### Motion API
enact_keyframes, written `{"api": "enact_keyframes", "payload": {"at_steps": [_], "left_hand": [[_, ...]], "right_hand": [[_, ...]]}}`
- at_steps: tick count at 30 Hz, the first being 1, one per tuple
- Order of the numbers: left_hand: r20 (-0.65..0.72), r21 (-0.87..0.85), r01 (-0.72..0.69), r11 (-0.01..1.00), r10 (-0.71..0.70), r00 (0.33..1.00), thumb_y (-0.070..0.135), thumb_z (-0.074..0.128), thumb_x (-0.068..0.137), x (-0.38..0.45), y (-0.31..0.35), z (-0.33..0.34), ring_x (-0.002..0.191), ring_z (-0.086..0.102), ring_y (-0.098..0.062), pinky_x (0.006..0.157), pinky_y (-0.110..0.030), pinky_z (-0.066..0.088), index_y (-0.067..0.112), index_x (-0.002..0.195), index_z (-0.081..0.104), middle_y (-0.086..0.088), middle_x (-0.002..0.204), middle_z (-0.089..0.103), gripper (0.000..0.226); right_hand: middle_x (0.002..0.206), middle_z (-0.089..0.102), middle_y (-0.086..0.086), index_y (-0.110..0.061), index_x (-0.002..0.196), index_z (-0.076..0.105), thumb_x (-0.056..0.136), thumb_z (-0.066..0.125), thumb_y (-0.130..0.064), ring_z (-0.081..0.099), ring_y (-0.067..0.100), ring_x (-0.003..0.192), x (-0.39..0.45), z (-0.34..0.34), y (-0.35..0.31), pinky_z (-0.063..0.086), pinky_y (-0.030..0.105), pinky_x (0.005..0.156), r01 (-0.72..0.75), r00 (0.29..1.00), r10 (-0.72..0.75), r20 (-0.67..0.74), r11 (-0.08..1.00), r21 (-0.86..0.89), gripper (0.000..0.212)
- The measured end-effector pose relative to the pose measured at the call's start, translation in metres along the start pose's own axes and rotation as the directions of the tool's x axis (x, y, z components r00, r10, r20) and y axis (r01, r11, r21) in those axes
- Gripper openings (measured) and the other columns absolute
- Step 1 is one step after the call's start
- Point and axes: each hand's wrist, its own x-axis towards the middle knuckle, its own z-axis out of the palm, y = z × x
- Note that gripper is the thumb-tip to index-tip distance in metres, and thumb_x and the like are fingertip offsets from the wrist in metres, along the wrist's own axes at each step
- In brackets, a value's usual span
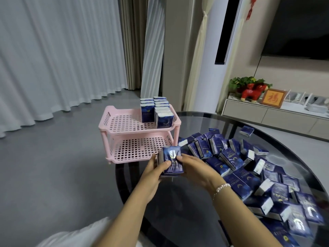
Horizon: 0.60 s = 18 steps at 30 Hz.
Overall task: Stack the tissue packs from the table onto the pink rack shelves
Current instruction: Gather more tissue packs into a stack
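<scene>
Fingers [179, 158] of both hands closed around a small bunch of blue tissue packs [171, 160] — left hand [151, 172] clamps the left side with the thumb across the front, right hand [194, 168] presses the right side. Held packs are upright, raised above the near edge of the dark glass surface [178, 202], just in front of the pink rack [124, 132]. How many packs are in the bunch: cannot tell, at least two.

Rack has two slotted shelves. Top shelf [124, 123] carries two rows of packs [156, 111] standing upright at its right rear; left part bare. Lower shelf [135, 147] shows no packs.

Loose pile of packs [249, 175] spread over the right half of the surface, lying every way, one stray pack [246, 131] apart at the far side.

Bead bracelet [221, 188] on the right wrist — white sleeve [85, 236] at the bottom left. Grey curtains [53, 50] behind, low white cabinet [276, 114] to the right.
</scene>
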Motion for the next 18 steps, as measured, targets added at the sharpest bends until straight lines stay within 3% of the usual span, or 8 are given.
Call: {"api": "enact_keyframes", "payload": {"at_steps": [2, 5, 7, 9, 13, 18], "left_hand": [[0.054, 0.097, 0.005, 0.995, -0.010, 0.998, 0.004, 0.065, 0.083, 0.000, 0.002, -0.009, 0.118, 0.058, -0.019, 0.103, -0.034, 0.044, 0.017, 0.134, 0.049, -0.004, 0.126, 0.064, 0.054], [0.149, 0.336, 0.040, 0.941, -0.095, 0.984, 0.005, 0.076, 0.070, -0.001, 0.002, -0.030, 0.121, 0.055, -0.009, 0.098, -0.023, 0.047, 0.023, 0.138, 0.042, 0.004, 0.132, 0.059, 0.079], [0.158, 0.580, 0.034, 0.814, -0.153, 0.975, 0.011, 0.081, 0.066, -0.002, 0.000, -0.039, 0.127, 0.047, -0.005, 0.105, -0.024, 0.041, 0.028, 0.148, 0.027, 0.010, 0.142, 0.047, 0.100], [0.151, 0.719, 0.009, 0.695, -0.170, 0.974, 0.013, 0.081, 0.068, -0.005, -0.002, -0.039, 0.134, 0.035, -0.004, 0.108, -0.020, 0.033, 0.031, 0.152, 0.010, 0.013, 0.150, 0.034, 0.111], [0.159, 0.806, -0.029, 0.591, -0.169, 0.973, 0.022, 0.081, 0.072, -0.007, -0.006, -0.033, 0.141, 0.018, -0.005, 0.112, -0.019, 0.022, 0.031, 0.151, -0.012, 0.013, 0.156, 0.013, 0.122], [0.152, 0.806, -0.040, 0.591, -0.141, 0.978, 0.024, 0.081, 0.072, -0.005, -0.006, -0.029, 0.137, 0.021, -0.002, 0.107, -0.016, 0.023, 0.034, 0.150, -0.014, 0.013, 0.155, 0.015, 0.123]], "right_hand": [[0.129, 0.056, 0.020, -0.003, 0.131, 0.049, 0.072, 0.071, -0.013, 0.054, 0.034, 0.120, 0.006, -0.008, 0.001, 0.041, 0.044, 0.105, -0.006, 0.998, 0.007, 0.070, 1.000, -0.013, 0.063], [0.133, 0.053, -0.001, -0.023, 0.140, 0.032, 0.068, 0.066, 0.004, 0.052, 0.015, 0.122, 0.008, -0.016, 0.002, 0.045, 0.033, 0.101, -0.005, 0.990, 0.029, 0.139, 0.985, -0.172, 0.083], [0.140, 0.043, -0.008, -0.034, 0.144, 0.020, 0.065, 0.071, 0.001, 0.043, 0.011, 0.130, 0.009, -0.021, 0.009, 0.041, 0.036, 0.105, 0.017, 0.981, 0.066, 0.183, 0.908, -0.418, 0.100], [0.147, 0.032, -0.007, -0.039, 0.146, 0.011, 0.064, 0.077, -0.004, 0.034, 0.014, 0.135, 0.007, -0.022, 0.013, 0.042, 0.039, 0.105, 0.018, 0.977, 0.108, 0.186, 0.819, -0.573, 0.111], [0.149, 0.027, -0.008, -0.038, 0.147, 0.006, 0.068, 0.078, 0.000, 0.031, 0.011, 0.136, 0.002, -0.026, 0.013, 0.039, 0.036, 0.108, -0.002, 0.977, 0.136, 0.166, 0.780, -0.626, 0.114], [0.141, 0.041, -0.007, -0.036, 0.147, 0.011, 0.067, 0.081, -0.006, 0.041, 0.010, 0.129, 0.003, -0.029, 0.011, 0.041, 0.035, 0.106, -0.025, 0.982, 0.144, 0.118, 0.733, -0.680, 0.110]]}}
